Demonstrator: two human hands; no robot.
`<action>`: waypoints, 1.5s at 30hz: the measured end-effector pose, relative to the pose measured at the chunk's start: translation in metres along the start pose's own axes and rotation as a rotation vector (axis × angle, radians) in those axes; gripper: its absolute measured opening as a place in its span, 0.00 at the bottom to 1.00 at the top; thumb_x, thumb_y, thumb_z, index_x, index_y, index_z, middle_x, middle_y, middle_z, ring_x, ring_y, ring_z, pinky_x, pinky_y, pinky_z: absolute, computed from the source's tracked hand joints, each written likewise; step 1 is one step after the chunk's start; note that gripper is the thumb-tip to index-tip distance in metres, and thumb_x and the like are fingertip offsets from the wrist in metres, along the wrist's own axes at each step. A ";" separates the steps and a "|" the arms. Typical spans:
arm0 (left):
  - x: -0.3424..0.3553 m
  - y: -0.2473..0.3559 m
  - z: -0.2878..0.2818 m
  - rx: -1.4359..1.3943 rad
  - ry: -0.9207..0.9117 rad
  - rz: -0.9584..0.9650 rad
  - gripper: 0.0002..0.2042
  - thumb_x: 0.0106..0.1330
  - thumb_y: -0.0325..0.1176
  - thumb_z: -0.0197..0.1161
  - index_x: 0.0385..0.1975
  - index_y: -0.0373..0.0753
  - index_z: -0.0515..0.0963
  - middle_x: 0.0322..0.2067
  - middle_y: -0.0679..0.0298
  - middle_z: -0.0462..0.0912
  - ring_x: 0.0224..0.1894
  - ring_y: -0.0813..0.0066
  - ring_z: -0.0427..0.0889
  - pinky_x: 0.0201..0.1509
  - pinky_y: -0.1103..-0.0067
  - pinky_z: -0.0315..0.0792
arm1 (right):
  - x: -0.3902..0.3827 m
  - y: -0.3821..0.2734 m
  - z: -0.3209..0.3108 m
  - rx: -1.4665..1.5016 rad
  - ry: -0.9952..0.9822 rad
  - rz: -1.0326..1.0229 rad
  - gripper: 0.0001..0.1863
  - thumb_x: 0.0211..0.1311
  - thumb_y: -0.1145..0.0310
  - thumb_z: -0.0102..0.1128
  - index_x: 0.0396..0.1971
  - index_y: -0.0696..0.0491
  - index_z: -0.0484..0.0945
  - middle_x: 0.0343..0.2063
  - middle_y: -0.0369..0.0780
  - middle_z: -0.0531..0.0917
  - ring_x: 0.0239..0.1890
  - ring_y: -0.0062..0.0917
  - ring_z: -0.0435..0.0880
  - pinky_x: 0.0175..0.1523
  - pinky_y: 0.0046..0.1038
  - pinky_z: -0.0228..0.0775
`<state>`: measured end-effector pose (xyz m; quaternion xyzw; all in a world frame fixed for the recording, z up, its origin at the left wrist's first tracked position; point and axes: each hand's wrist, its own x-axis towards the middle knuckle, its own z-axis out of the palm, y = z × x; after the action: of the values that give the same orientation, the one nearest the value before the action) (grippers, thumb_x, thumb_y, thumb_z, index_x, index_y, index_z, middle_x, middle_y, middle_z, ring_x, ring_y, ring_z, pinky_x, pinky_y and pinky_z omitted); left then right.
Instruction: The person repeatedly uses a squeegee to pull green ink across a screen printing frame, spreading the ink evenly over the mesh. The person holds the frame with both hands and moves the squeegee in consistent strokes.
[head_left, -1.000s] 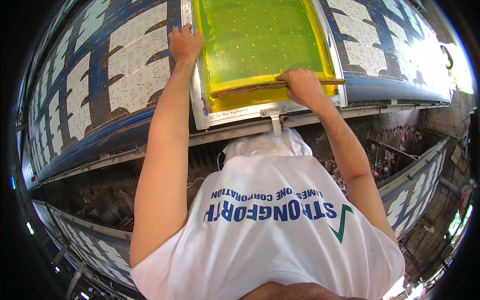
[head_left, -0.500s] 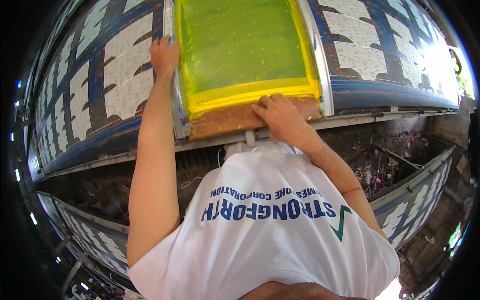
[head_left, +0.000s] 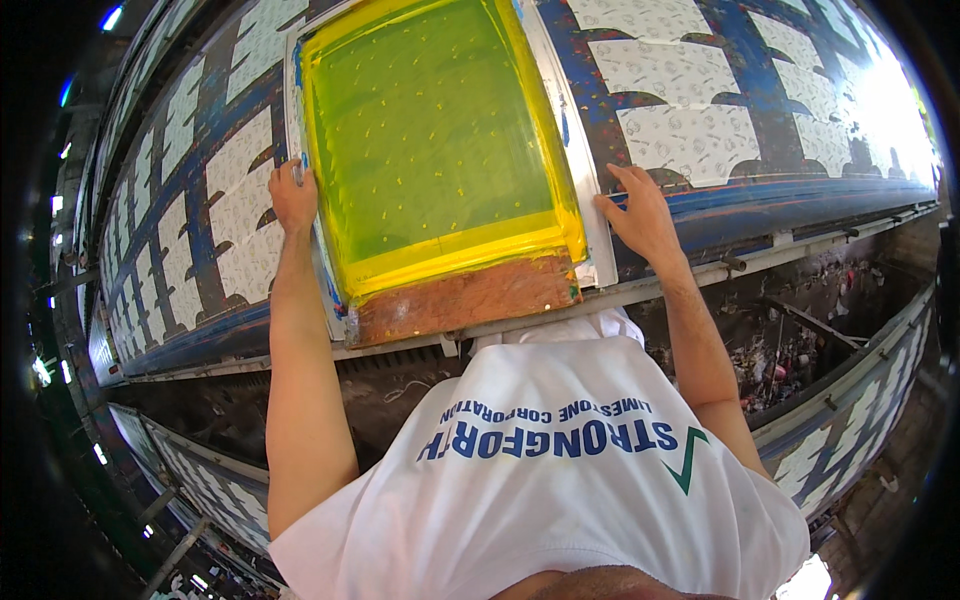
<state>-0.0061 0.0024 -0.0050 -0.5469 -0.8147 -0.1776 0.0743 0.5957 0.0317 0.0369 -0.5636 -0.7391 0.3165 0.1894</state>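
Note:
A screen printing frame (head_left: 430, 140) with green mesh and yellow tape round its margin lies flat on a long printing table, slightly turned. Its near end is a brown wooden strip (head_left: 465, 302). At the frame's left side, my left hand (head_left: 293, 198) grips the pale edge, its fingertips partly hidden. Just off the right metal edge (head_left: 590, 225), my right hand (head_left: 643, 220) is open, thumb and fingers spread, nearest the corner by the wooden strip. Whether its thumb touches the edge is hard to tell.
White patterned cut pieces (head_left: 690, 140) lie in rows on the blue-stained table to both sides. A metal rail (head_left: 760, 250) runs along the table's near edge. Below it, a dark gap holds scattered litter (head_left: 770, 370). Another table (head_left: 800, 450) with similar pieces stands behind me.
My right hand has left the wooden strip and moved right, its fingers now spread beside the frame's right edge. My left hand remains at the left edge. The whole view has shifted and tilted.

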 end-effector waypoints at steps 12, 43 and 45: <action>-0.001 -0.005 0.000 -0.043 0.009 -0.015 0.21 0.69 0.38 0.69 0.61 0.47 0.81 0.49 0.53 0.79 0.58 0.50 0.76 0.63 0.59 0.74 | 0.029 -0.015 0.039 -0.009 0.055 0.101 0.31 0.53 0.63 0.77 0.59 0.53 0.83 0.45 0.50 0.79 0.52 0.44 0.79 0.59 0.43 0.74; 0.029 0.188 0.021 -0.262 0.091 0.002 0.18 0.61 0.39 0.77 0.50 0.38 0.89 0.41 0.55 0.87 0.43 0.60 0.86 0.49 0.70 0.78 | 0.061 0.115 -0.129 0.273 0.303 0.078 0.32 0.47 0.67 0.76 0.58 0.53 0.87 0.47 0.46 0.85 0.47 0.35 0.88 0.54 0.33 0.81; 0.023 0.242 0.040 -0.277 0.081 -0.019 0.18 0.60 0.39 0.77 0.49 0.39 0.90 0.42 0.55 0.87 0.45 0.58 0.86 0.51 0.69 0.78 | 0.066 0.161 -0.161 0.234 0.297 0.080 0.33 0.48 0.67 0.75 0.59 0.55 0.86 0.48 0.45 0.86 0.48 0.34 0.88 0.56 0.32 0.80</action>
<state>0.2093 0.1191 0.0160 -0.5367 -0.7839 -0.3107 0.0293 0.7940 0.1623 0.0391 -0.6074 -0.6380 0.3207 0.3480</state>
